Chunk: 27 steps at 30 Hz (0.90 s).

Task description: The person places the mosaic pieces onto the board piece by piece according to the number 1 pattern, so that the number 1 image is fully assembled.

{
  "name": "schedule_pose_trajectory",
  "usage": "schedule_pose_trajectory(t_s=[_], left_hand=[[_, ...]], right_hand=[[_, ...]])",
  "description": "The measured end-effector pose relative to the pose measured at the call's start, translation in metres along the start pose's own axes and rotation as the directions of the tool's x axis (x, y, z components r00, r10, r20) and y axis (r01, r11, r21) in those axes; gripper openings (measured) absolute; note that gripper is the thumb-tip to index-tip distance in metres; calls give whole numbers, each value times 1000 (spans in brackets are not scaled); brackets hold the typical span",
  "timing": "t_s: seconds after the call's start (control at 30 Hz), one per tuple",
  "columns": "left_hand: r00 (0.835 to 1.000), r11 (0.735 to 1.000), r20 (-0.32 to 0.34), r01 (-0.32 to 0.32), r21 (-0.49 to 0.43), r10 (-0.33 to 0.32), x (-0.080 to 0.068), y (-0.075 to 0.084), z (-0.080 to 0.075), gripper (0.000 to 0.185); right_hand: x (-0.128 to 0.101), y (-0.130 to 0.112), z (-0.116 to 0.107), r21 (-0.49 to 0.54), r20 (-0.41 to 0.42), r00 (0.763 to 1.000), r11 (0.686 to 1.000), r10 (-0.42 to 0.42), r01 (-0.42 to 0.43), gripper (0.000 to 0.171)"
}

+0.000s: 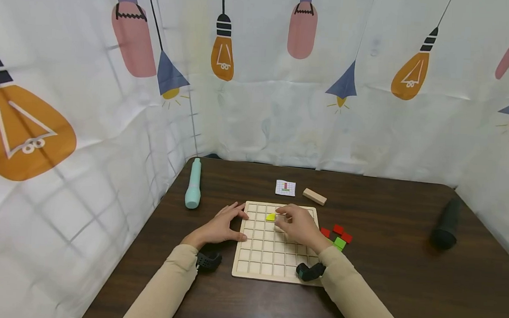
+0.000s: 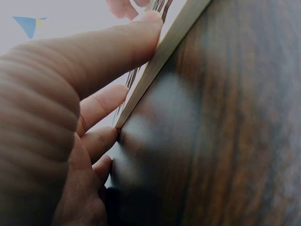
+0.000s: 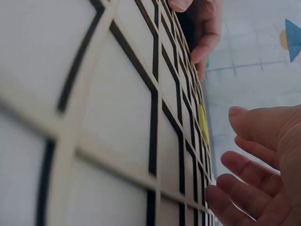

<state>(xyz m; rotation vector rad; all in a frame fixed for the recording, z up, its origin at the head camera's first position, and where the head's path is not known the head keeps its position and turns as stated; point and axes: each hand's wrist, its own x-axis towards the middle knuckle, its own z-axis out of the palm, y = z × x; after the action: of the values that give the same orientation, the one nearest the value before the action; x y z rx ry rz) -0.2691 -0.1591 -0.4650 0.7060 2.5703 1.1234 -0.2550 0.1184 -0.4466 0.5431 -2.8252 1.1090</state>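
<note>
Near the right hand (image 1: 298,225) lies a yellow tile (image 1: 271,217)

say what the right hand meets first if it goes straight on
Likely the yellow tile, just ahead of the right hand in the head view, though its height above the board is unclear.

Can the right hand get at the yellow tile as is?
Likely yes. The right hand is close beside the yellow tile on the grid board; nothing shows between its thumb and fingers, and no other piece appears in the way.
</note>
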Motion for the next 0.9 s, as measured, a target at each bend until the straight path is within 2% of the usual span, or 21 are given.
schedule_pose_trajectory(t_s=[0.1,0.27,0.67,0.77,0.9], left_hand=[[1000,1000,-1,3,1,-3,0,0,0,48],[1000,1000,0,2,2,-2,0,1,0,48],[1000,1000,5,-14,9,14,1,3,-2,49],[1000,1000,4,-19,14,19,1,2,-2,49],[1000,1000,-4,-20,19,20,1,-1,0,49]], right_hand=[[-8,0,-9,-14,-12,1000,1000,-1,1,31],[-22,12,-20,-36,-54,999,999,1,-3,32],[-52,45,-47,-75,-208,978,997,-4,-12,30],[-56,53,-50,-106,-242,970,994,7,-34,28],[-63,67,-54,-120,-297,953,987,66,-106,25]])
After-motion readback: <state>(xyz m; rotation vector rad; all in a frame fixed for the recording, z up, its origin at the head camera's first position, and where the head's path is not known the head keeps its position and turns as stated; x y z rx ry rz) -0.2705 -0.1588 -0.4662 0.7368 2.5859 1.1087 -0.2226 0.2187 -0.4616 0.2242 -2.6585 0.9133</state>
